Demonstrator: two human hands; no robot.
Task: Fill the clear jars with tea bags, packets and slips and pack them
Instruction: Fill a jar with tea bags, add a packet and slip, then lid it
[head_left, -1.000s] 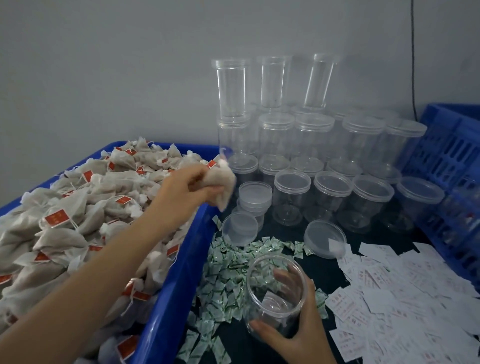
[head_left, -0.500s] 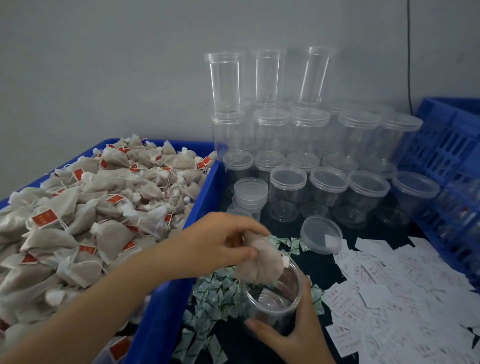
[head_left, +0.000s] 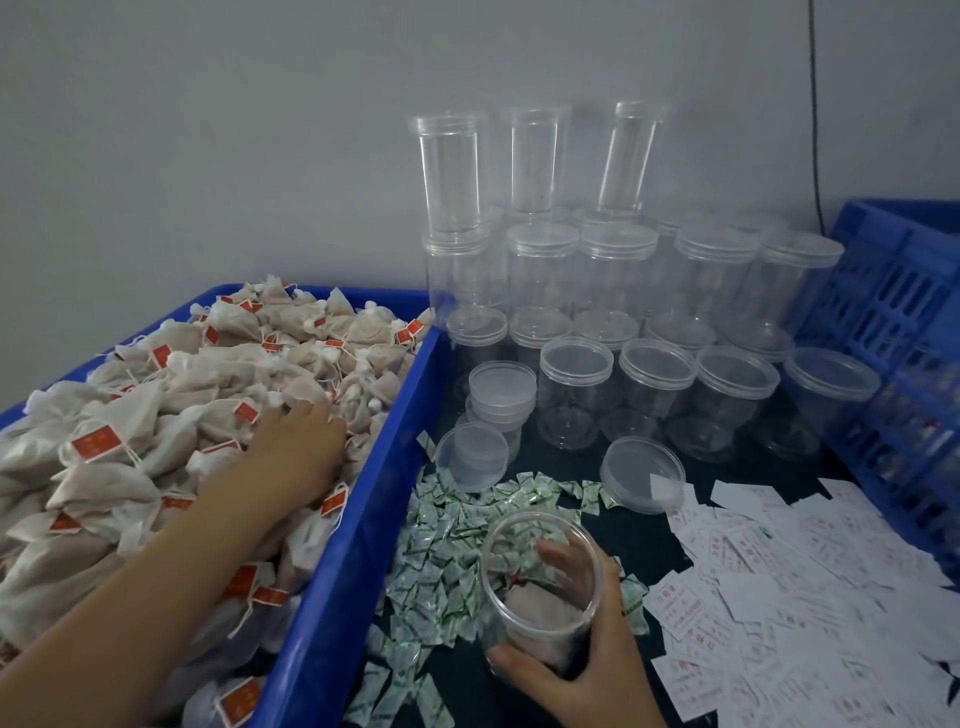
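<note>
My right hand (head_left: 582, 670) grips an open clear jar (head_left: 540, 587) standing on the dark table, with a tea bag lying in its bottom. My left hand (head_left: 296, 452) reaches into the blue bin (head_left: 358, 545) and rests palm down on the heap of beige tea bags (head_left: 156, 415) with red tags; its fingertips are buried among the bags, so I cannot see whether they hold one. Small green-and-white packets (head_left: 452, 540) lie scattered left of the jar. White printed slips (head_left: 779, 571) are spread to its right.
Several empty clear jars (head_left: 654, 384), some lidded and some stacked tall, stand at the back against the grey wall. Loose lids (head_left: 641, 473) and a short lid stack (head_left: 501, 389) lie before them. A blue crate (head_left: 893, 338) borders the right side.
My left hand dropped the tea bag into the jar and went back left into the bin onto the heap. My right hand has stayed on the jar.
</note>
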